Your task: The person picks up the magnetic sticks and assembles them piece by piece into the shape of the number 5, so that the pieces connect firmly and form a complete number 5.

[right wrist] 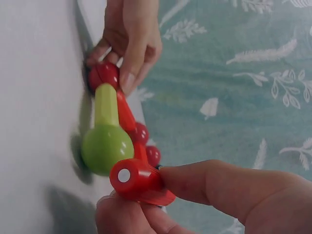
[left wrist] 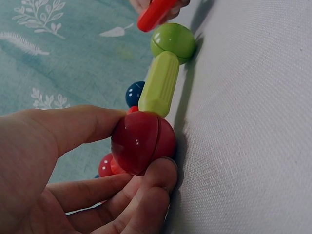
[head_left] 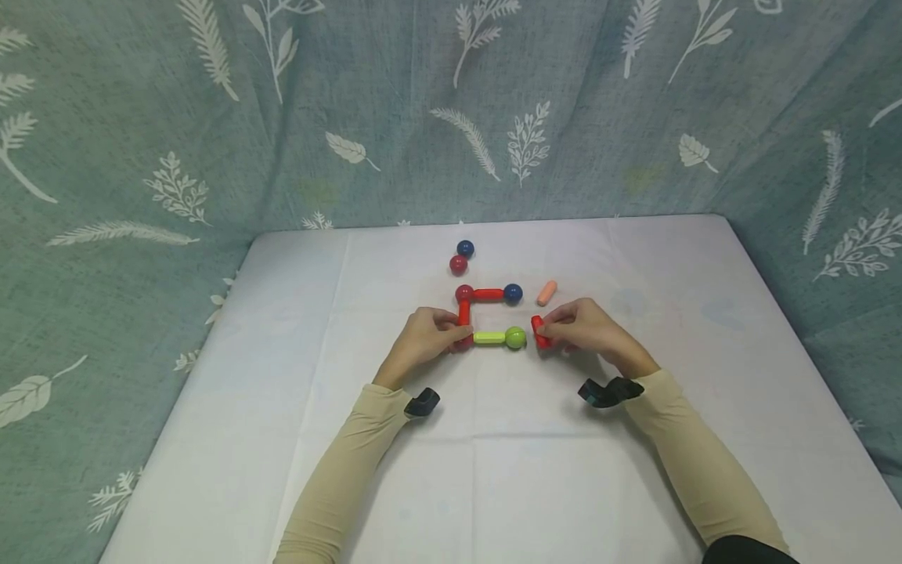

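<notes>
A red stick point(head_left: 540, 332) is pinched in the right hand point(head_left: 590, 327), a green ball point(head_left: 516, 338) just beside it at nine o'clock. From that ball, a lime stick point(head_left: 489, 338) runs toward nine o'clock to a red ball point(left wrist: 139, 141) gripped by the left hand point(head_left: 423, 338). On the table point(head_left: 535, 486), a salmon stick point(head_left: 546, 293) lies at twelve o'clock from the red stick, a blue ball point(head_left: 513, 294) at eleven.

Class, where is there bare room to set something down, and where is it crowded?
Free: the table between the sleeves, left of the left hand, and from the orange stick to the right edge. Crowded: between left hand and right hand, with the lime stick, green ball and held red stick close together.
</notes>
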Available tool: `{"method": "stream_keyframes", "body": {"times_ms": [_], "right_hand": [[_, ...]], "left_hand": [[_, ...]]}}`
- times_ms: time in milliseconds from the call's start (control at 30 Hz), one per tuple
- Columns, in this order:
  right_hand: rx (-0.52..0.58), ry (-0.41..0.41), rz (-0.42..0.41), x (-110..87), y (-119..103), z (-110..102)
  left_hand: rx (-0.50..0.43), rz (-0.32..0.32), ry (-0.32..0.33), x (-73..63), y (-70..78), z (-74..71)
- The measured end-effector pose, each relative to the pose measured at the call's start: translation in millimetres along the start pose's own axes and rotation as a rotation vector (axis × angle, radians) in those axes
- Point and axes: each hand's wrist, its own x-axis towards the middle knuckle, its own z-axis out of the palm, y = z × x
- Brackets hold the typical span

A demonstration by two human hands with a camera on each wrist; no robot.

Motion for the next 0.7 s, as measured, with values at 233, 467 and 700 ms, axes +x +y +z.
{"method": "stream_keyframes", "body": {"times_ms": [233, 467, 700], "right_hand": [[0.006, -0.047, -0.010, -2.8, 2, 9], [0.011, -0.083, -0.018, -4.5, 4, 14], [0.021, -0.105, -0.015, -6.8, 4, 19]], "left_hand": [[-0.003, -0.008, -0.006, -0.3, -0.3, -0.3], [-0.004, -0.010, -0.006, -0.9, 1.1, -0.9], [-0.002, -0.004, -0.004, -2.2, 2.0, -1.7]]}}
